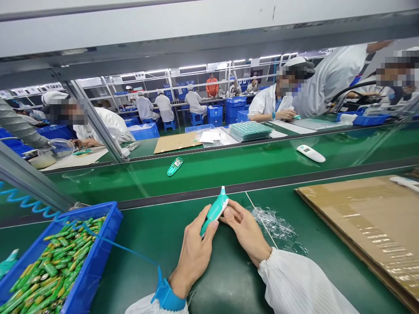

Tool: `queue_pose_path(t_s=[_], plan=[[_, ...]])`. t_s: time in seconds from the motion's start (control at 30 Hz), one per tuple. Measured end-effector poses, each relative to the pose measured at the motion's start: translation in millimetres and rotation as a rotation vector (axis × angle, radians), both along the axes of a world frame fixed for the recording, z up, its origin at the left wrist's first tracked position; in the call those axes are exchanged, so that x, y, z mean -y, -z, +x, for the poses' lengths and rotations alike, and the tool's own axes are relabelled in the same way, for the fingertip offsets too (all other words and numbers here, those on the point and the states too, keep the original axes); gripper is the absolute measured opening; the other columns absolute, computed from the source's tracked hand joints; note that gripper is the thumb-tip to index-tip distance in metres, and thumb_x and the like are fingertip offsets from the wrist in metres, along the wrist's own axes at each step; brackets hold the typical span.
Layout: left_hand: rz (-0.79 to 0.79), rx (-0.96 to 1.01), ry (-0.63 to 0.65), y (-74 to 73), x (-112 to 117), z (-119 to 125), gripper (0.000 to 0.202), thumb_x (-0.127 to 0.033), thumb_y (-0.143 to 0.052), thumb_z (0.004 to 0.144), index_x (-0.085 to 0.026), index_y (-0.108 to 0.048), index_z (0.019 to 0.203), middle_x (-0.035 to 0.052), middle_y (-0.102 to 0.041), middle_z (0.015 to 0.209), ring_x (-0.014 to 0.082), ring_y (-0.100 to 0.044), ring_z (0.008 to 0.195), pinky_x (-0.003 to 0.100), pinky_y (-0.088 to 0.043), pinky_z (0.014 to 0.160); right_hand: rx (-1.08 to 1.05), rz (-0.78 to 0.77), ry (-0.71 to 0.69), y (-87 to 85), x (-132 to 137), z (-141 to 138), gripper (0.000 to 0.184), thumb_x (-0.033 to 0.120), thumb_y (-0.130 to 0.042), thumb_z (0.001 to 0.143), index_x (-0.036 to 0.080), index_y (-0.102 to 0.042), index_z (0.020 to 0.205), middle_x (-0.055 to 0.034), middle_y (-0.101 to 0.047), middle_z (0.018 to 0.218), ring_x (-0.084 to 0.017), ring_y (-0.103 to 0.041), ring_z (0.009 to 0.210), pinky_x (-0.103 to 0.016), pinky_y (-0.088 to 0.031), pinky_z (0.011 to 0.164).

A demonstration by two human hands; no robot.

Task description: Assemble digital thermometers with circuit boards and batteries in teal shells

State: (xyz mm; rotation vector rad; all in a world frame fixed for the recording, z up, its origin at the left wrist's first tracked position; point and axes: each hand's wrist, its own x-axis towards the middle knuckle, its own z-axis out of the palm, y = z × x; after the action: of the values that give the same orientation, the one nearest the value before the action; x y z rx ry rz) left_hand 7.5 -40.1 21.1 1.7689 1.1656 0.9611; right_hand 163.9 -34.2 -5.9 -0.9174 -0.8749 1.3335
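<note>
A teal-and-white ear thermometer [216, 210] is held above the green bench, its narrow white probe tip pointing up and away from me. My left hand [195, 248] is closed around its lower body, thumb on the near side. From the right, the fingers of my right hand [242, 226] are closed against its white side, near the upper end. A blue wrist strap [168, 296] with a cord circles my left wrist. Crumpled clear plastic film [276, 226] lies just right of my right hand.
To the left stands a blue bin [108, 244] of green-and-yellow batteries [62, 257]. Flat cardboard [363, 226] covers the right side. Ahead, a green conveyor [229, 161] carries an opened teal housing [175, 166] and a white thermometer [310, 153]. Co-workers sit beyond it.
</note>
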Motion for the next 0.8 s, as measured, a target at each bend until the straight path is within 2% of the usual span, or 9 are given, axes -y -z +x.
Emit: queue_pose_path(t_s=[0.1, 0.23, 0.33, 0.4, 0.47, 0.53, 0.6, 0.7, 0.8], plan=[[-0.037, -0.086, 0.040, 0.4, 7.3, 3.4, 0.047, -0.047, -0.041, 0.099, -0.022, -0.056, 0.135, 0.0050, -0.074, 0.093, 0.0194, -0.066, 0.077, 0.030, -0.051, 0.074, -0.112, -0.110, 0.048, -7.8, 0.1, 2.9, 0.064, 0.058, -0.076, 0.073, 0.019, -0.064, 0.121, -0.0099, -0.066, 0.117, -0.020, -0.063, 0.109, -0.038, -0.048, 0.103], [-0.005, -0.163, 0.067, 1.4, 8.4, 6.6, 0.046, -0.046, -0.046, 0.096, -0.023, -0.054, 0.135, 0.0054, -0.074, 0.094, 0.0193, -0.065, 0.076, 0.029, -0.048, 0.071, -0.276, -0.205, 0.028, -15.4, 2.4, 2.3, 0.060, 0.054, -0.081, 0.069, 0.017, -0.063, 0.113, -0.0098, -0.065, 0.116, -0.020, -0.063, 0.106, -0.035, -0.053, 0.091], [-0.087, -0.282, 0.281, -10.4, -24.8, -2.8, 0.047, -0.046, -0.047, 0.096, -0.022, -0.056, 0.135, 0.0021, -0.075, 0.085, 0.0172, -0.066, 0.073, 0.026, -0.049, 0.068, -0.312, -0.219, 0.055, -18.3, 2.9, 2.9, 0.058, 0.053, -0.082, 0.068, 0.016, -0.062, 0.108, -0.0095, -0.065, 0.116, -0.020, -0.062, 0.105, -0.033, -0.054, 0.087], [-0.103, -0.430, 0.360, -24.3, -67.2, -12.6, 0.036, -0.045, -0.056, 0.092, -0.023, -0.070, 0.115, 0.0011, -0.077, 0.093, 0.0171, -0.068, 0.083, 0.025, -0.050, 0.074, -0.326, -0.211, 0.098, -18.4, 1.6, 4.6, 0.056, 0.052, -0.082, 0.068, 0.016, -0.063, 0.105, -0.0095, -0.064, 0.117, -0.020, -0.062, 0.106, -0.032, -0.054, 0.086], [-0.045, -0.593, 0.180, -37.5, -118.1, -20.7, 0.023, -0.039, -0.062, 0.089, -0.021, -0.076, 0.091, 0.0019, -0.077, 0.096, 0.0194, -0.068, 0.093, 0.026, -0.050, 0.084, -0.348, -0.218, 0.118, -16.7, -0.6, 6.6, 0.056, 0.054, -0.081, 0.068, 0.015, -0.064, 0.104, -0.0102, -0.063, 0.117, -0.021, -0.061, 0.106, -0.033, -0.054, 0.086], [-0.005, -0.658, -0.022, -43.9, -167.1, -24.1, 0.019, -0.031, -0.066, 0.087, -0.018, -0.074, 0.098, 0.0073, -0.073, 0.110, 0.0240, -0.064, 0.107, 0.033, -0.047, 0.096, -0.387, -0.231, 0.108, -13.7, -3.2, 8.0, 0.058, 0.056, -0.081, 0.067, 0.015, -0.064, 0.104, -0.0106, -0.063, 0.117, -0.022, -0.061, 0.106, -0.034, -0.054, 0.087], [0.004, -0.679, -0.204, -40.7, -205.3, -22.0, 0.031, -0.031, -0.064, 0.090, -0.016, -0.066, 0.117, 0.0106, -0.064, 0.125, 0.0257, -0.060, 0.114, 0.043, -0.048, 0.099, -0.446, -0.232, 0.093, -10.4, -5.6, 9.0, 0.059, 0.054, -0.083, 0.065, 0.015, -0.063, 0.105, -0.0102, -0.062, 0.118, -0.022, -0.061, 0.108, -0.035, -0.054, 0.089], [-0.045, -0.670, -0.386, -24.6, -235.7, -10.2, 0.038, -0.036, -0.060, 0.094, -0.018, -0.057, 0.127, 0.0104, -0.059, 0.130, 0.0239, -0.061, 0.111, 0.047, -0.053, 0.093, -0.539, -0.216, 0.078, -7.8, -8.1, 10.5, 0.059, 0.053, -0.083, 0.065, 0.016, -0.062, 0.106, -0.0092, -0.062, 0.117, -0.023, -0.061, 0.109, -0.038, -0.053, 0.092], [-0.123, -0.623, -0.448, -14.7, -238.3, 0.7, 0.036, -0.036, -0.060, 0.094, -0.018, -0.059, 0.125, 0.0096, -0.061, 0.126, 0.0225, -0.063, 0.107, 0.044, -0.055, 0.090, -0.581, -0.210, 0.083, -9.6, -8.5, 12.0, 0.060, 0.057, -0.082, 0.066, 0.017, -0.062, 0.107, -0.0088, -0.062, 0.115, -0.024, -0.061, 0.108, -0.040, -0.053, 0.092]])
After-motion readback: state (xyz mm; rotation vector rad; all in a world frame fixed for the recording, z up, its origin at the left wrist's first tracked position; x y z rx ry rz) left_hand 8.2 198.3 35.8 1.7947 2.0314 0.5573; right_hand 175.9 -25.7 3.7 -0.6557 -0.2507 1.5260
